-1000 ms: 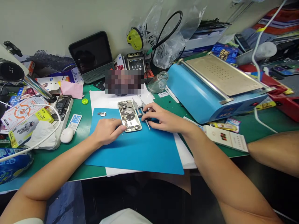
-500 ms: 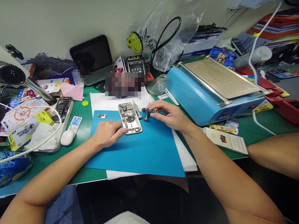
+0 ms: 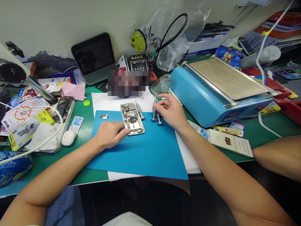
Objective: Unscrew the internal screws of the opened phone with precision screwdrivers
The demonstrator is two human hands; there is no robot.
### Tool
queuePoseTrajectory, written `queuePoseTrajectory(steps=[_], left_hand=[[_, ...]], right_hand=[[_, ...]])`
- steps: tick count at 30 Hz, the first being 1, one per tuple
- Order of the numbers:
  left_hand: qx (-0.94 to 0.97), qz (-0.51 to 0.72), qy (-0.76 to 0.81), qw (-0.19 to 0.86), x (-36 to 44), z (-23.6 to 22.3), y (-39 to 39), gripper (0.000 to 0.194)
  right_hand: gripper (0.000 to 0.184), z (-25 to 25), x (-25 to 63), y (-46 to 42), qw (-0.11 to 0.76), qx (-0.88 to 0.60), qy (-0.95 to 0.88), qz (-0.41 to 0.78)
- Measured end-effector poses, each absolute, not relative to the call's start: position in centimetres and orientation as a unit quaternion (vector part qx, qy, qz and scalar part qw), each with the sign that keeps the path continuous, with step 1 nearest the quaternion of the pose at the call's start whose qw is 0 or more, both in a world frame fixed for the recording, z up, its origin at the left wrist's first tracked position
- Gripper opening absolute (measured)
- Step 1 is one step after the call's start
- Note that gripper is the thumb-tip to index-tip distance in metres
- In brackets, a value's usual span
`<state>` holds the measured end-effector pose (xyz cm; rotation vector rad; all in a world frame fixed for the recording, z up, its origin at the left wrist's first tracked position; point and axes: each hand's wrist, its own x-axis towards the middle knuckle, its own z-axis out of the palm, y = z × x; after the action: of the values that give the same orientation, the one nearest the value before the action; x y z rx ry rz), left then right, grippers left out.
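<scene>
An opened smartphone [image 3: 133,117], its inner parts exposed, lies on the blue mat [image 3: 141,153]. My left hand [image 3: 110,133] rests at its lower left corner, thumb stretched over the edge and fingers loosely bent apart. Close to the phone's right side lies a grey screwdriver [image 3: 140,112]. Between thumb and fingers, my right hand [image 3: 171,111] pinches a dark screwdriver [image 3: 154,115]. Touching or nearly touching that one is another screwdriver [image 3: 159,120], partly hidden by my fingers. A small metal phone part [image 3: 103,116] sits at the mat's upper left.
A blue heating plate machine [image 3: 195,97] stands at right, with a glass jar [image 3: 164,82] beside it. At left are a white earbud case [image 3: 68,138], boxes and a white cable [image 3: 60,125]. A dark screen [image 3: 94,58] stands behind. Another person's arm [image 3: 277,155] reaches in at right.
My right hand has moved right, away from the phone, and the screwdriver in it has turned from sideways to lengthwise. My left hand stays at the phone's corner. The view has shifted slightly.
</scene>
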<state>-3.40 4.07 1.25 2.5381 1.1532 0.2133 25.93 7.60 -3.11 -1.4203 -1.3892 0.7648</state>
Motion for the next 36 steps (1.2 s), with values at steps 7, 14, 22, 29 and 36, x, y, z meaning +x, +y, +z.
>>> queuePoseTrajectory(steps=[7, 14, 22, 29, 36], left_hand=[[0.893, 0.073, 0.409, 0.173, -3.3, 1.3, 4.0, 0.069], [0.892, 0.069, 0.412, 0.172, -3.3, 1.4, 4.0, 0.069], [0.893, 0.069, 0.409, 0.172, -3.3, 1.4, 4.0, 0.067], [0.892, 0.07, 0.411, 0.172, -3.2, 1.3, 4.0, 0.065], [0.895, 0.075, 0.404, 0.175, -3.2, 1.4, 4.0, 0.067]], right_hand=[[0.029, -2.6, 25.1, 7.1, 0.438, -0.589, -0.633, 0.247], [0.022, -1.5, 25.6, 6.3, 0.433, -0.565, -0.679, 0.18], [0.022, -0.9, 26.4, 6.0, 0.312, -0.55, -0.745, 0.212], [0.025, -0.9, 26.0, 6.0, 0.282, -0.528, -0.772, 0.214], [0.025, -0.9, 26.2, 5.8, 0.292, -0.483, -0.799, 0.206]])
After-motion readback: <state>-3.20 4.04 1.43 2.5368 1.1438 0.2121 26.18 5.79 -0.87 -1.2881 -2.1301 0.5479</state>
